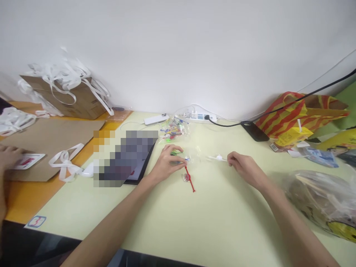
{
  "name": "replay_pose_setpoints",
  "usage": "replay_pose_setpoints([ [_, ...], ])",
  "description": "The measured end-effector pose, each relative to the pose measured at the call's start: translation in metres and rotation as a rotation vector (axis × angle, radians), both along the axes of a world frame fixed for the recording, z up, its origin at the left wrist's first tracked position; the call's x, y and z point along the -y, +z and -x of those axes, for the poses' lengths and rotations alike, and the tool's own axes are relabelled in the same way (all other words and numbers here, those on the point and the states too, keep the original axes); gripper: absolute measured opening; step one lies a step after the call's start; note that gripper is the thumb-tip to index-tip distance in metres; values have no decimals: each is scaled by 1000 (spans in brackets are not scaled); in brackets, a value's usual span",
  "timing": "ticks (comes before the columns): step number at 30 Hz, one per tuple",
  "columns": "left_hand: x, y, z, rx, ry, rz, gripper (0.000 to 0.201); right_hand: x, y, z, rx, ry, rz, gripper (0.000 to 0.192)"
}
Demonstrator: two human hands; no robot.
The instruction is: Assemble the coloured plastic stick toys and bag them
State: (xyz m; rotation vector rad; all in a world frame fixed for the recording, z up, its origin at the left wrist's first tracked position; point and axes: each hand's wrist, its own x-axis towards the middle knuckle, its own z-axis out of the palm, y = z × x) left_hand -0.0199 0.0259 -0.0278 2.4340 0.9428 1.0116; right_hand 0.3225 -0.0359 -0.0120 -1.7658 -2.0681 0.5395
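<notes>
My left hand rests on the pale yellow table, its fingers closed around small clear and green plastic pieces by a clear little bag. Just below that hand lies a red plastic stick with a clear round end. My right hand pinches the end of a white plastic stick that points left, lying low over the table. The two hands are about a hand's width apart.
A clear bag of colourful small parts lies behind my hands, with a white power strip and a phone near the wall. A tablet sits left. Another person's hand is far left. Plastic bags crowd the right.
</notes>
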Motion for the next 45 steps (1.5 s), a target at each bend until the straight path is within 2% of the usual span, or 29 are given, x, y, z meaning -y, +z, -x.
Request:
replay_pose_setpoints([
  [3,1,0,0,13,-9,-4,6,-11,12,12,-28,28,-107,19],
  [7,2,-1,-1,25,-19,-6,6,-28,27,41,-60,126,-159,20],
  [10,2,-2,-1,29,-17,-4,6,-37,31,54,-143,133,-177,21],
  [12,2,-2,-1,33,-12,0,6,-40,30,56,-204,90,-184,21],
  [17,2,-3,0,43,-16,-7,5,-39,18,44,-336,-163,-256,18],
  [21,2,-2,-1,39,-18,-12,5,-37,13,43,-413,-203,-215,18],
  [24,2,-1,-1,36,-22,-18,5,-38,12,53,-425,-158,-165,19],
  [28,2,-2,0,30,-18,-31,5,-40,8,72,-419,7,-43,19],
  [31,3,-2,0,16,-15,-42,6,-39,3,86,-502,103,40,14],
  [33,3,-3,-1,10,-17,-52,5,-38,-1,95,-577,119,72,9],
  [40,2,-4,-1,10,-31,-74,5,-42,-11,125,-702,130,132,17],
  [42,1,-4,0,8,-27,-70,5,-45,-10,127,-721,141,143,16],
  [45,1,-4,0,2,-23,-58,5,-43,-5,119,-717,243,180,9],
])
